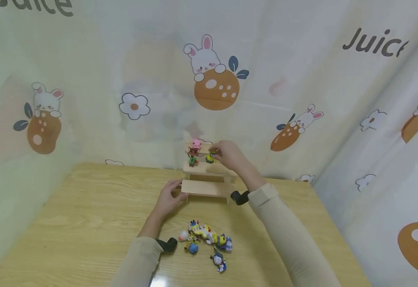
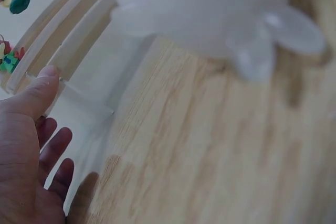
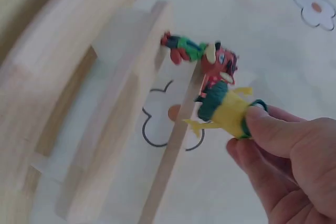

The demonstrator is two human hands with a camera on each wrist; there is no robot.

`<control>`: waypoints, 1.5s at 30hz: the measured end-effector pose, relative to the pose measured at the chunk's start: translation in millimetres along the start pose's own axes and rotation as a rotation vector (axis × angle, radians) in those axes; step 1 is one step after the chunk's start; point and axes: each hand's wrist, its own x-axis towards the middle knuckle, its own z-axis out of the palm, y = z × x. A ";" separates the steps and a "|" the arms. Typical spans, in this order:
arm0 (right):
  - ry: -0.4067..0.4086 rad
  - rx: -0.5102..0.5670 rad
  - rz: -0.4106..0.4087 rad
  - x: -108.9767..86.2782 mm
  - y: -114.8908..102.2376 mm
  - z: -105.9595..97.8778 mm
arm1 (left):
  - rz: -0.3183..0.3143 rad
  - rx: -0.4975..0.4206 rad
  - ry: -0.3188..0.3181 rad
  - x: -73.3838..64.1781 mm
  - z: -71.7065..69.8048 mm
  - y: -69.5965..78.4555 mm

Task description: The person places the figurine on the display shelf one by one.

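Observation:
A three-step wooden display stand (image 1: pixel 206 188) stands at the back of the table. My left hand (image 1: pixel 168 197) holds the left end of its lowest step; in the left wrist view the thumb (image 2: pixel 44 85) lies on the step's end. My right hand (image 1: pixel 230 155) pinches a yellow and green figurine (image 3: pixel 228 111) by one end, close over the middle step. On that step stands a fox figurine (image 1: pixel 193 157) in green, left of the held one. A pink figurine (image 1: pixel 196 144) sits on the top step behind the fox.
Several small figurines (image 1: pixel 205 233) lie in a cluster on the table (image 1: pixel 97 223) in front of the stand. A dark-haired figurine (image 1: pixel 218 260) lies nearer. A whitish eared figurine (image 2: pixel 199 14) looms close in the left wrist view. A printed curtain (image 1: pixel 158 131) hangs right behind the stand.

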 end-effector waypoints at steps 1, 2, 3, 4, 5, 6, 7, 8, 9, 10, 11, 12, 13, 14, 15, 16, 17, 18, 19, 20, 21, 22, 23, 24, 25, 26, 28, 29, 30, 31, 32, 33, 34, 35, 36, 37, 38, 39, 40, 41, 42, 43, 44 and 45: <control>0.013 0.001 0.005 4.3 1.1 -2.5 | 0.002 0.004 -0.003 -0.2 -0.2 0.5; 0.022 0.007 0.008 8.3 2.0 -5.0 | 0.002 0.008 -0.006 -0.4 -0.4 1.1; 0.030 0.007 0.011 12.3 2.7 -7.0 | 0.002 0.010 -0.009 -0.6 -0.6 1.6; 0.035 0.006 0.013 16.0 3.2 -8.7 | -0.002 0.009 -0.010 -0.5 -0.7 1.3; 0.039 0.001 0.012 19.3 3.7 -10.4 | 0.000 0.013 -0.011 -0.6 -0.8 0.9; 0.040 -0.004 0.013 22.3 3.8 -11.7 | 0.003 0.022 -0.007 -0.6 -0.7 0.3; 0.038 -0.008 0.016 25.2 3.7 -12.8 | 0.005 0.022 -0.005 -0.9 -0.8 -0.1; 0.036 -0.014 0.017 27.7 3.8 -13.6 | 0.008 0.026 -0.003 -1.3 -0.9 -0.7; 0.031 -0.019 0.020 29.9 3.7 -14.2 | 0.011 0.029 -0.001 -1.3 -0.8 -1.7; 0.026 -0.021 0.022 31.9 3.5 -14.6 | 0.015 0.036 0.001 -1.6 -0.7 -2.7; 0.022 -0.023 0.023 33.9 3.3 -14.9 | 0.016 0.040 0.002 -2.0 -0.8 -3.1; 0.016 -0.027 0.024 35.8 3.0 -14.9 | 0.016 0.041 0.002 -2.3 -0.8 -3.5; 0.012 -0.031 0.026 37.7 2.7 -14.7 | 0.014 0.039 0.001 -2.9 -0.9 -3.8; 0.009 -0.034 0.023 39.4 2.4 -14.5 | 0.014 0.039 0.000 -3.2 -0.7 -4.6; 0.008 -0.037 0.020 41.1 2.1 -14.3 | 0.011 0.036 -0.001 -3.6 -0.6 -5.0; 0.008 -0.043 0.018 42.9 1.8 -14.0 | 0.011 0.035 -0.002 -4.3 -0.4 -5.3; 0.008 -0.051 0.015 44.8 1.5 -13.5 | 0.008 0.030 -0.002 -4.7 -0.3 -5.7; 0.009 -0.058 0.015 46.3 1.3 -12.8 | 0.005 0.026 -0.003 -5.2 0.0 -6.2; 0.010 -0.064 0.015 48.0 1.0 -12.2 | 0.004 0.027 -0.005 -5.6 0.2 -6.7; 0.010 -0.071 0.016 49.6 0.7 -11.5 | 0.001 0.027 -0.007 -5.9 0.5 -7.3; 0.009 -0.079 0.016 51.3 0.5 -10.7 | -0.001 0.028 -0.009 -6.2 0.7 -7.6; 0.007 -0.085 0.018 52.8 0.0 -10.0 | -0.002 0.027 -0.011 -6.3 0.9 -8.2; 0.004 -0.089 0.020 54.1 -0.3 -9.1 | -0.005 0.026 -0.011 -6.3 0.9 -8.6; 0.002 -0.092 0.023 55.4 -0.7 -8.2 | -0.004 0.027 -0.011 -6.4 1.0 -8.9; 0.001 -0.094 0.024 56.6 -1.1 -7.5 | -0.002 0.030 -0.010 -6.4 1.1 -9.4; 0.000 -0.098 0.025 57.6 -1.4 -6.9 | 0.003 0.027 -0.006 -6.4 1.2 -9.5; -0.001 -0.103 0.027 59.5 -1.7 -5.8 | 0.012 0.026 -0.002 -5.8 1.5 -10.2; -0.001 -0.108 0.028 60.3 -1.5 -5.2 | 0.017 0.027 -0.001 -5.4 1.7 -10.5; -0.001 -0.114 0.029 61.2 -1.3 -4.7 | 0.019 0.026 -0.001 -4.9 1.8 -10.6; -0.001 -0.117 0.029 61.9 -1.0 -4.3 | 0.022 0.023 -0.002 -4.5 1.9 -10.6; -0.001 -0.121 0.028 62.6 -0.5 -3.8 | 0.024 0.021 -0.002 -4.2 2.0 -10.6; 0.000 -0.121 0.029 63.3 0.0 -3.3 | 0.022 0.019 -0.004 -3.6 1.9 -10.4; 0.001 -0.120 0.028 63.8 0.5 -2.9 | 0.021 0.015 -0.005 -3.2 1.8 -10.2; 0.000 -0.117 0.029 64.3 1.3 -2.4 | 0.019 0.015 -0.005 -2.9 1.7 -9.7; 0.000 -0.115 0.028 65.0 2.0 -1.9 | 0.015 0.016 -0.003 -2.6 1.5 -9.5; -0.001 -0.110 0.028 65.6 2.7 -1.6 | 0.015 0.018 -0.002 -2.4 1.3 -9.3; -0.004 -0.107 0.028 66.2 3.0 -1.3 | 0.011 0.022 0.000 -2.0 1.1 -9.0; -0.006 -0.107 0.028 66.9 3.3 -1.2 | 0.006 0.025 0.000 -1.6 1.0 -8.8; -0.007 -0.107 0.027 67.5 3.4 -1.2 | 0.003 0.026 0.000 -1.3 0.8 -8.7; -0.009 -0.110 0.026 68.0 3.4 -1.2 | 0.002 0.028 0.002 -1.2 0.7 -8.6; -0.009 -0.114 0.024 68.4 3.4 -1.3 | 0.000 0.029 0.003 -1.0 0.6 -8.7; -0.009 -0.118 0.021 68.6 3.1 -1.5 | 0.001 0.027 0.004 -0.8 0.5 -8.6; -0.007 -0.121 0.018 68.8 2.9 -1.6 | -0.001 0.025 0.005 -0.7 0.4 -8.6; -0.006 -0.123 0.015 69.0 2.8 -1.7 | -0.001 0.023 0.007 -0.6 0.4 -8.7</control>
